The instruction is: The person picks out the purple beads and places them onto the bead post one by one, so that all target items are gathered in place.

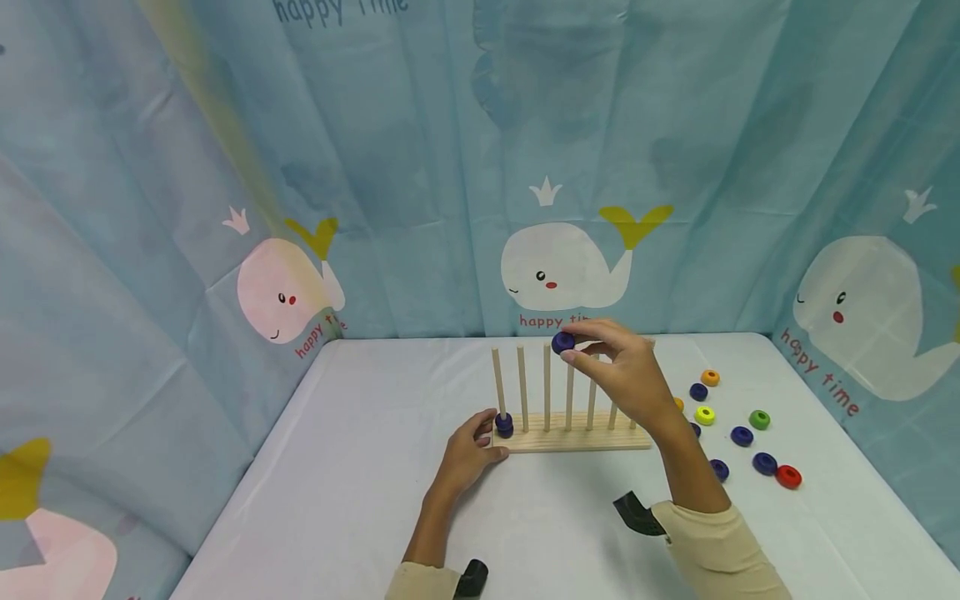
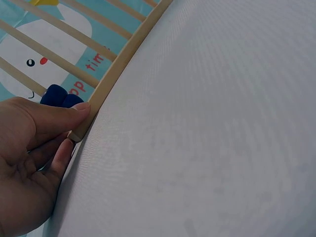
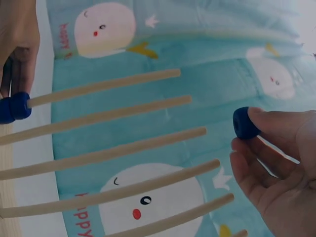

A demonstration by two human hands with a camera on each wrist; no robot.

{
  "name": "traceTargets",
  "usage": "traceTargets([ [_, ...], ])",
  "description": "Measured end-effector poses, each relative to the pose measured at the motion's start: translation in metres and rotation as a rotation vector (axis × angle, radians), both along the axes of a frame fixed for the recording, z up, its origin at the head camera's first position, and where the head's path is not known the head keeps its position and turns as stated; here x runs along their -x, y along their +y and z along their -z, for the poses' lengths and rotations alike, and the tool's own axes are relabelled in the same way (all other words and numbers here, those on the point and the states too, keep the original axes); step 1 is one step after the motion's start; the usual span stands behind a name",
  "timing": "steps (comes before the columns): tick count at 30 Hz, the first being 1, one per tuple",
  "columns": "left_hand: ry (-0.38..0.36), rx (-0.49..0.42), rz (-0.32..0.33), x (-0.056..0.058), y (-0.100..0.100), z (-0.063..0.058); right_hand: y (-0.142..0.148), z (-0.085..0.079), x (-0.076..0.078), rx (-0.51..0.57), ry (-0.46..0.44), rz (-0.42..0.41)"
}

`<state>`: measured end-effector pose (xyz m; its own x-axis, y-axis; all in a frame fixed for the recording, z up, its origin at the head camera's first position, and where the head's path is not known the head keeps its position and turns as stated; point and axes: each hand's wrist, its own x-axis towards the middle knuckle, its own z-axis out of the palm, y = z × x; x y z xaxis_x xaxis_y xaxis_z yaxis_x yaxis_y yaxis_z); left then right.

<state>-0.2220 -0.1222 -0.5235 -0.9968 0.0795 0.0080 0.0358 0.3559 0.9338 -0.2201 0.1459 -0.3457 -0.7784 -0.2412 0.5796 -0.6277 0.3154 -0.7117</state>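
From where I stand, I see a person's right hand [image 1: 630, 375] lifted above the white table [image 1: 375, 450]; its thumb and fingers pinch 1 blue ring [image 1: 563, 342] in a narrow grip; this ring is in the air, at about the height of the peg tops, and the right wrist view shows it apart from the pegs.

The left hand [image 1: 468, 450] holds the left end of the wooden base [image 1: 577, 444]; its thumb lies on the front edge and other fingers are curled at the end; the base stands flat on the table, with at least 6 upright pegs in a row; the leftmost peg [image 1: 498, 379] passes through 2 stacked blue rings [image 3: 20, 105], which sit at its foot, just beside the left hand.

To the right of the base, loose rings lie scattered; I can see a red ring [image 1: 788, 477], a green ring [image 1: 759, 419], a yellow ring [image 1: 704, 415], 2 orange rings [image 1: 710, 377] and several more blue ones, some partly hidden by the right arm; behind the table hangs a blue curtain [image 1: 405, 208] with white whales.
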Motion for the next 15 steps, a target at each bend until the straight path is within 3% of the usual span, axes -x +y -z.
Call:
traceTargets([
  [15, -0.006, -0.004, -0.005, -0.002, 0.001, -0.002, -0.017, 0.001, 0.005, -0.019, 0.01, -0.059],
])
